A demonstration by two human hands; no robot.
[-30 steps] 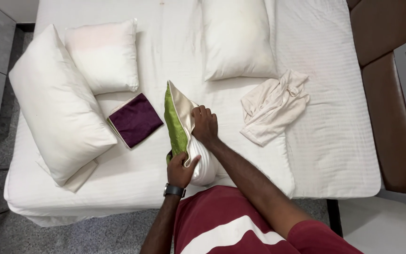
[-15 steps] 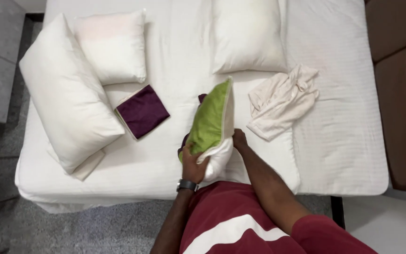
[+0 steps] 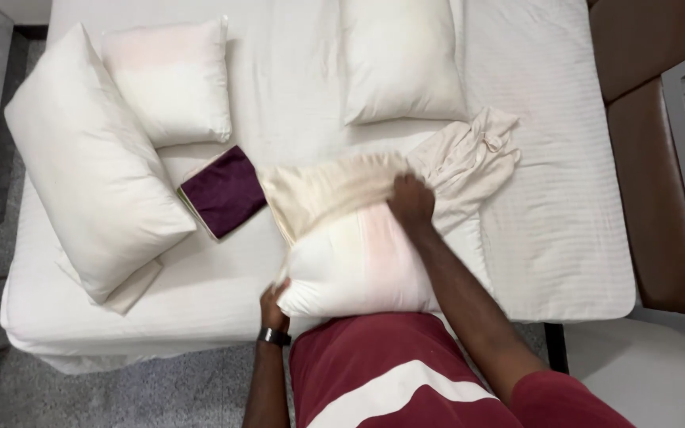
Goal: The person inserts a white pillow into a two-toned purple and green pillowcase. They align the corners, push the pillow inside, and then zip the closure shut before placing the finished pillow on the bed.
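A bed [image 3: 549, 198] with a white striped sheet fills most of the view. A large white pillow [image 3: 93, 170] lies slanted along its left side, touching a smaller square pillow [image 3: 172, 79] near the head end. A third pillow [image 3: 402, 59] lies at the top centre. A folded purple cloth [image 3: 223, 192] rests between the left pillows and a white cushion [image 3: 358, 261] at the near edge, which has a cream cover [image 3: 327, 186] partly on it. A crumpled cream cloth [image 3: 473, 154] lies just right of the cushion.
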